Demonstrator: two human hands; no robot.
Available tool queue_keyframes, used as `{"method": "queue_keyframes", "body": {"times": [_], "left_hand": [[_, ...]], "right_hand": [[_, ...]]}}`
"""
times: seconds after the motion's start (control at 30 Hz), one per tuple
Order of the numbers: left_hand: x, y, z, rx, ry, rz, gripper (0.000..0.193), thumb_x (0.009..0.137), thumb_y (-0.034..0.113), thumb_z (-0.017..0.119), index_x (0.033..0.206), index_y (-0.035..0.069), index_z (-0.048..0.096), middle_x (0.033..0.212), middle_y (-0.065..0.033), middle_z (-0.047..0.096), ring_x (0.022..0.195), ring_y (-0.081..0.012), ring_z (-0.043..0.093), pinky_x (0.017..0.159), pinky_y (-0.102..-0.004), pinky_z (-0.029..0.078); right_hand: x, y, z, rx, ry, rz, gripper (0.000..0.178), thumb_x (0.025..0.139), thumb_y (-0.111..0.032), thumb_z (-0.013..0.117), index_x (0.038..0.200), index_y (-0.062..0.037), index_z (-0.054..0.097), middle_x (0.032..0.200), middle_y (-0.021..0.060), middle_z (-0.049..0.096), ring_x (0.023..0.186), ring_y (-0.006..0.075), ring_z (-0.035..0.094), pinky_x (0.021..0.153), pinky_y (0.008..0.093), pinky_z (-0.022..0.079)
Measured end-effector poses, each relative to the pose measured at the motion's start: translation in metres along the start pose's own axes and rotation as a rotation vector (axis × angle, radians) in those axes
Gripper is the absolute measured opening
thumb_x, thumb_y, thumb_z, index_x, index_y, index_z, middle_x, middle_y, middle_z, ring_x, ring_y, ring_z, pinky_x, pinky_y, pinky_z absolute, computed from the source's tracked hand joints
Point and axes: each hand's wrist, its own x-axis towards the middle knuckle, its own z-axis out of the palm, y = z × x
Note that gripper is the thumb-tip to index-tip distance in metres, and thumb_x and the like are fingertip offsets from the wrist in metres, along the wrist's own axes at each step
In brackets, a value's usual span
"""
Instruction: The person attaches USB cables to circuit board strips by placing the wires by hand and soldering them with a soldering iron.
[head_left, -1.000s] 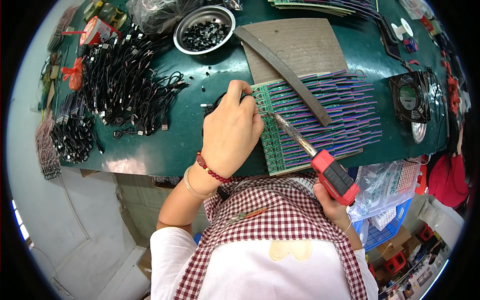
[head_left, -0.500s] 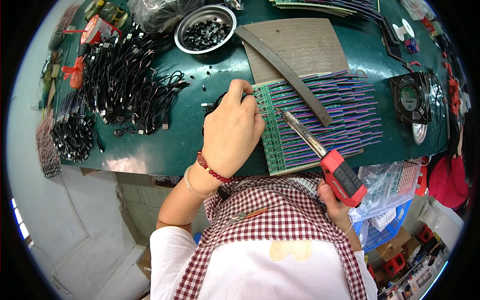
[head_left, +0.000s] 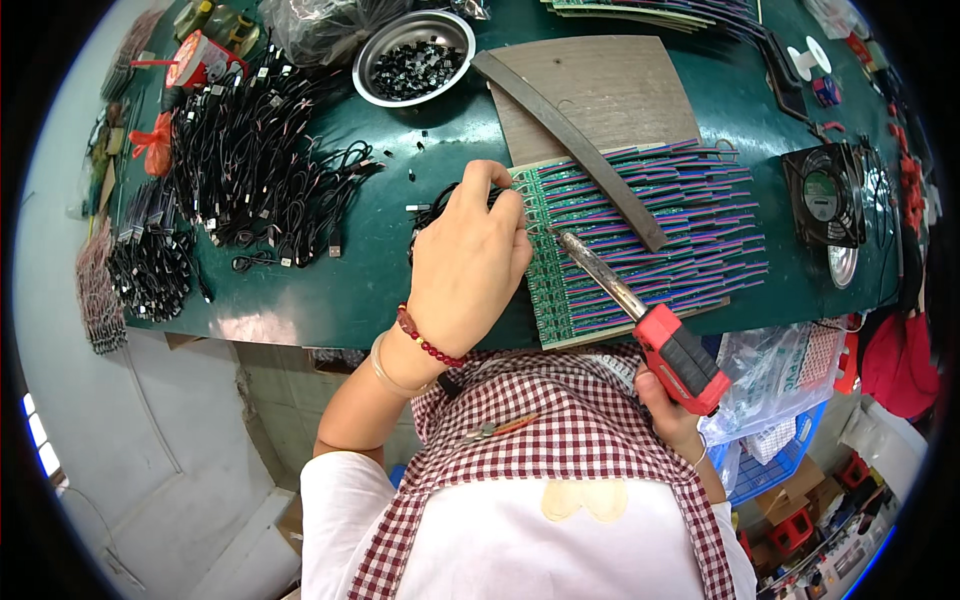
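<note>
My left hand point(head_left: 468, 255) is closed in a pinch at the left edge of a panel of green circuit boards point(head_left: 552, 300). A black cable point(head_left: 432, 212) with a small metal plug runs out from under it; the fingertips' grip is mostly hidden. Rows of blue, pink and black wires point(head_left: 690, 235) extend rightward from the boards. My right hand point(head_left: 667, 412) grips a red and black soldering iron point(head_left: 682, 360) at the handle's lower end. The iron's metal tip points up and left, just above the boards near my left fingers.
A curved grey metal bar point(head_left: 580, 150) lies across the wires and a brown board point(head_left: 620, 90). Behind my left hand stands a metal bowl point(head_left: 366, 88) of small black parts. Black cables point(head_left: 260, 170) are heaped at left. On the right sits a black fan point(head_left: 822, 195).
The soldering iron's tip has shifted slightly toward me along the boards. My left hand stays pinched at the panel's edge, its fingers barely changed.
</note>
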Motion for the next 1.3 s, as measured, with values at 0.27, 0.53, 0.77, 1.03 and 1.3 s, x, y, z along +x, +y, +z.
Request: {"method": "queue_keyframes", "body": {"times": [0.27,0.53,0.77,1.03,1.3], "left_hand": [[-0.002,0.001,0.002,0.011,0.009,-0.007,0.009,0.073,0.004,0.062,0.077,0.003,0.055,0.108,-0.0081,0.053,0.070,-0.0257,0.060,0.057,-0.0371,0.049],[-0.002,0.001,0.003,0.009,0.028,-0.003,0.009,0.072,0.003,0.062,0.076,0.003,0.055,0.108,-0.0085,0.053,0.070,-0.0258,0.060,0.057,-0.0369,0.050],[-0.002,0.001,0.003,0.016,0.023,0.003,0.008,0.072,0.003,0.062,0.076,0.003,0.055,0.107,-0.0084,0.053,0.071,-0.0255,0.060,0.056,-0.0368,0.050],[-0.006,0.003,0.001,0.057,0.036,-0.037,0.010,0.072,0.004,0.063,0.078,0.004,0.054,0.108,-0.0084,0.053,0.075,-0.0253,0.060,0.057,-0.0369,0.050],[-0.007,-0.076,-0.031,0.198,0.342,-0.273,0.014,0.077,0.009,0.066,0.087,0.003,0.057,0.092,-0.0106,0.056,0.088,-0.0287,0.056,0.073,-0.0403,0.045]], "right_hand": [[0.000,0.006,0.000,-0.046,-0.031,-0.070,0.029,0.074,-0.015,0.073,0.098,-0.0027,0.061,0.083,0.0066,0.060,0.065,0.0171,0.058,0.058,0.0290,0.045],[-0.006,0.007,0.000,0.040,0.028,-0.009,0.027,0.075,-0.013,0.073,0.096,-0.0016,0.062,0.086,0.0081,0.059,0.068,0.0171,0.058,0.060,0.0280,0.046],[-0.007,0.008,0.000,0.095,0.087,0.039,0.026,0.075,-0.013,0.073,0.096,-0.0013,0.062,0.088,0.0086,0.059,0.072,0.0168,0.058,0.064,0.0284,0.046],[-0.004,0.013,0.002,0.084,0.072,-0.098,0.032,0.091,-0.016,0.055,0.116,0.0041,0.049,0.069,0.0065,0.056,0.057,0.0099,0.048,0.053,0.0239,0.040],[0.010,-0.009,0.000,0.395,0.191,-0.121,0.034,0.091,-0.014,0.054,0.119,0.0045,0.044,0.066,0.0063,0.051,0.050,0.0097,0.042,0.051,0.0265,0.041]]}}
